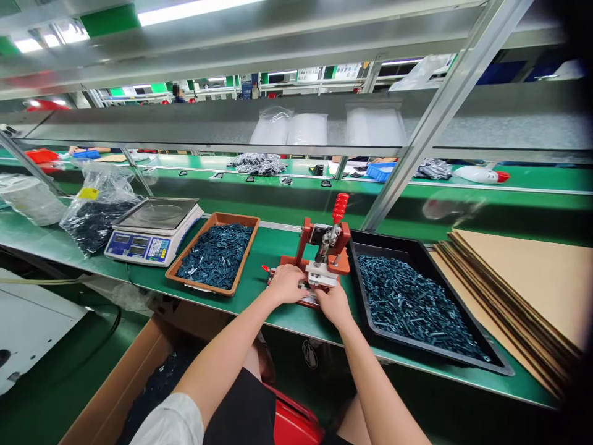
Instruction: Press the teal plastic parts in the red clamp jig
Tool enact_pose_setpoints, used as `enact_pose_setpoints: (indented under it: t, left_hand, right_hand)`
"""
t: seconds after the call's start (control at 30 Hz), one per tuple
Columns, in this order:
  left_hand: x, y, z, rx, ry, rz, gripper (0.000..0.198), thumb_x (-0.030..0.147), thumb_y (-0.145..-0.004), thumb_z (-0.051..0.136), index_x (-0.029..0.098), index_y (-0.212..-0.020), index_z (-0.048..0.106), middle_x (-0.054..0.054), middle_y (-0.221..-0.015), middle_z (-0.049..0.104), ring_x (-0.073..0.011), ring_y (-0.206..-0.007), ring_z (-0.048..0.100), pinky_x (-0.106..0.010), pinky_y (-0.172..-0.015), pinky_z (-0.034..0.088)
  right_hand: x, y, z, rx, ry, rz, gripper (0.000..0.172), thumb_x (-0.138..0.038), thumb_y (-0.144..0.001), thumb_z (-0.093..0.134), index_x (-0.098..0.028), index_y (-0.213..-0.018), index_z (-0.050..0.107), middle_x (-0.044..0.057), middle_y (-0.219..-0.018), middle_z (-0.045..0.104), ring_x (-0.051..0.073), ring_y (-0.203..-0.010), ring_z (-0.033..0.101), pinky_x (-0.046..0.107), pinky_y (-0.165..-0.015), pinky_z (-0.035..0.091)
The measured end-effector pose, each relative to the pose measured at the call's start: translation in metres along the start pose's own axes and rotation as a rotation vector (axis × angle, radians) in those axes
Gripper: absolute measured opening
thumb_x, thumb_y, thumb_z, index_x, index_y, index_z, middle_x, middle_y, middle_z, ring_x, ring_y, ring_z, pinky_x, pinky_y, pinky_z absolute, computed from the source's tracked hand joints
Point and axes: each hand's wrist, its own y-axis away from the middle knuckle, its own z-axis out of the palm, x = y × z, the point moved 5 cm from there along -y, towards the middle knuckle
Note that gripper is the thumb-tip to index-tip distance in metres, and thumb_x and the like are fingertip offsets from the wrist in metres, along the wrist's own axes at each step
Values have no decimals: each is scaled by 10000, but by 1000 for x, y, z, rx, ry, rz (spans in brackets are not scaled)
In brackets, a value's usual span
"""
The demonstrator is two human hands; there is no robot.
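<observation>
A red hand press with an upright red handle and a metal clamp block stands on the green bench in front of me. My left hand is at the left of its base, fingers curled in low by the block. From the right, my right hand reaches to the front of the base, its fingers bent under the block. Both hands look closed at the fixture; whatever small piece is between the fingers is hidden. Neither hand touches the handle.
Left of the press, a brown tray holds small dark parts, beside a weighing scale and a plastic bag. A black tray of similar parts lies right, then stacked cardboard sheets. A metal post rises behind.
</observation>
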Motion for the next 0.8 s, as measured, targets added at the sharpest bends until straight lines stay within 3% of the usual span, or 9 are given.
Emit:
enact_pose_setpoints:
  t: [0.33, 0.63, 0.8]
  left_hand:
    - [5, 5, -3, 10, 3, 14, 235, 340, -792, 822, 244, -1001, 771, -44, -1157, 701, -285, -1157, 577, -429, -1059, 414]
    - [4, 4, -2, 57, -14, 38, 206, 346, -788, 825, 239, -958, 782, -39, -1099, 720, -278, -1119, 594, -424, -1032, 428]
    - [6, 6, -3, 51, -3, 24, 214, 339, -787, 824, 255, -980, 783, -37, -1109, 716, -282, -1137, 590, -425, -1052, 418]
  right_hand:
    - [18, -1, 0, -31, 93, -29, 396, -428, -797, 562, -199, -1059, 751, 114, -1102, 728, 325, -1008, 682, 502, -946, 522]
    - [10, -4, -3, -34, 79, -83, 372, -395, -794, 571, -201, -1058, 746, 108, -1098, 728, 309, -1031, 674, 471, -958, 523]
    - [10, -3, -1, -15, 27, -40, 372, -412, -793, 599, -196, -1061, 741, 110, -1096, 730, 310, -1033, 673, 462, -963, 527]
